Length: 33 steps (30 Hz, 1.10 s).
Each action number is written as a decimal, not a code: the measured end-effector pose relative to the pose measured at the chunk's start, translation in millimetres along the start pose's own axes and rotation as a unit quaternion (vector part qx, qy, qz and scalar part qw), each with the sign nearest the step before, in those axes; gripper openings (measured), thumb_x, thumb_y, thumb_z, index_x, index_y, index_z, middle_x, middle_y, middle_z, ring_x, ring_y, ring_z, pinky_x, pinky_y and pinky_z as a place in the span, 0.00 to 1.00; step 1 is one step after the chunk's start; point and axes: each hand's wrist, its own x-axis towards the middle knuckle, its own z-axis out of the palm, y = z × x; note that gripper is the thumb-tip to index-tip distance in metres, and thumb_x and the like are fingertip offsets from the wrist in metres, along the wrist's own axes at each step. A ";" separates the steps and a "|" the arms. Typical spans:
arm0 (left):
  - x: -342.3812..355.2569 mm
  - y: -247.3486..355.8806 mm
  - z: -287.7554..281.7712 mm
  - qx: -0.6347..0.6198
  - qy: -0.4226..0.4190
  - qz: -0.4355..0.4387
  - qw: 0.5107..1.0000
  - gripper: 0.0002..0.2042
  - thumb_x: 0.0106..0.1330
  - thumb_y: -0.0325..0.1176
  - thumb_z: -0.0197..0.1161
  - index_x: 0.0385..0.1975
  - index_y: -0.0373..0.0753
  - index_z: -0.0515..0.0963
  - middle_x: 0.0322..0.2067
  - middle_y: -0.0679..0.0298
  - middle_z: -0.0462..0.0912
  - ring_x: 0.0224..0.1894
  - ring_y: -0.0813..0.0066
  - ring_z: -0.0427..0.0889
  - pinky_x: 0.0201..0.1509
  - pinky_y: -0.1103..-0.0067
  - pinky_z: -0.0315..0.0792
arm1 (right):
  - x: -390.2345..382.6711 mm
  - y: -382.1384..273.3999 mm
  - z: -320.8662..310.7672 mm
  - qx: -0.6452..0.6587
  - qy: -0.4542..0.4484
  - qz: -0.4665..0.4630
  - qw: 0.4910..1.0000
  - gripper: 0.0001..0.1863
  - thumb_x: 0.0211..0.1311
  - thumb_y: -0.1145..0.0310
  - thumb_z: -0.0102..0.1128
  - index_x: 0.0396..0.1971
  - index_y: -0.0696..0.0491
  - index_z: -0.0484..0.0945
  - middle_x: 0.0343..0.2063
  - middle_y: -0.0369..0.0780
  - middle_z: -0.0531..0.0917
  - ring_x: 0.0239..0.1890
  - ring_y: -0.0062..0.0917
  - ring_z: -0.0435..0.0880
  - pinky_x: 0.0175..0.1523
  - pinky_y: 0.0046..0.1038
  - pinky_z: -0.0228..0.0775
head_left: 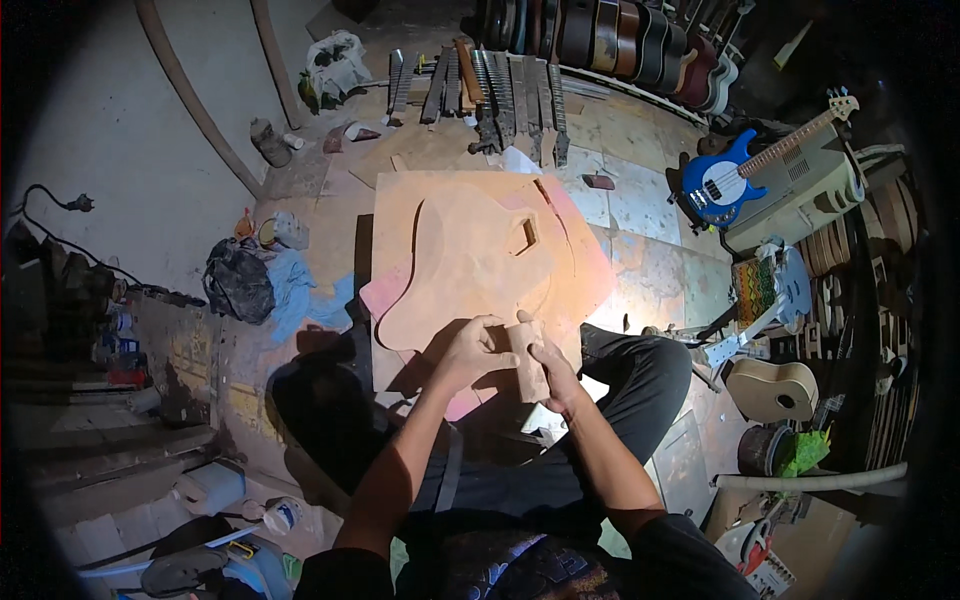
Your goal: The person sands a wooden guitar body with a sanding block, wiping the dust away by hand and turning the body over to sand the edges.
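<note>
A pale brown oblong block, which looks like a sanding block, is held upright in front of me. My right hand is closed around its right side, thumb along the face. At its left side is my left hand, fingers curled and thumb tip against the block. Just beyond both hands lies a flat, unpainted guitar body with a small cut-out pocket near its upper right. It rests on a larger square board across my lap. A pinkish sheet shows along the board's right side.
Guitar necks lie on the tiled floor ahead, before a row of guitar bodies. To the right stand a blue bass guitar and an acoustic guitar body. A black bag and blue cloth lie left.
</note>
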 end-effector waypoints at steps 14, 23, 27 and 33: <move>45.1 -66.7 -129.1 0.405 0.377 -0.064 0.831 0.23 0.73 0.52 0.62 0.56 0.40 0.83 0.52 0.47 0.86 0.55 0.42 0.83 0.59 0.53 0.76 | 58.2 53.2 90.5 -0.708 0.028 -0.242 0.663 0.36 0.59 0.72 0.66 0.70 0.40 0.78 0.48 0.54 0.85 0.51 0.49 0.84 0.56 0.46 0.79; 42.8 -50.5 -114.5 0.450 0.350 -0.031 0.821 0.18 0.80 0.43 0.49 0.47 0.36 0.83 0.47 0.46 0.86 0.52 0.42 0.84 0.57 0.55 0.78 | 136.6 -7.1 8.0 -0.799 0.184 -0.182 0.544 0.37 0.66 0.67 0.63 0.76 0.39 0.70 0.44 0.54 0.82 0.39 0.50 0.84 0.39 0.49 0.79; 45.1 -46.3 -112.0 0.495 0.343 -0.046 0.797 0.16 0.80 0.40 0.50 0.49 0.38 0.83 0.48 0.51 0.86 0.52 0.46 0.84 0.57 0.58 0.79 | 147.7 -13.8 -13.8 -0.787 0.261 -0.209 0.519 0.34 0.67 0.69 0.62 0.75 0.38 0.73 0.36 0.54 0.79 0.34 0.49 0.82 0.35 0.49 0.76; 37.7 -43.2 -117.6 0.489 0.337 -0.059 0.802 0.18 0.82 0.43 0.49 0.51 0.37 0.82 0.50 0.50 0.86 0.55 0.45 0.83 0.58 0.57 0.79 | 97.3 59.4 74.4 -0.800 0.084 -0.235 0.546 0.38 0.61 0.68 0.69 0.72 0.28 0.76 0.44 0.54 0.84 0.40 0.51 0.86 0.44 0.49 0.81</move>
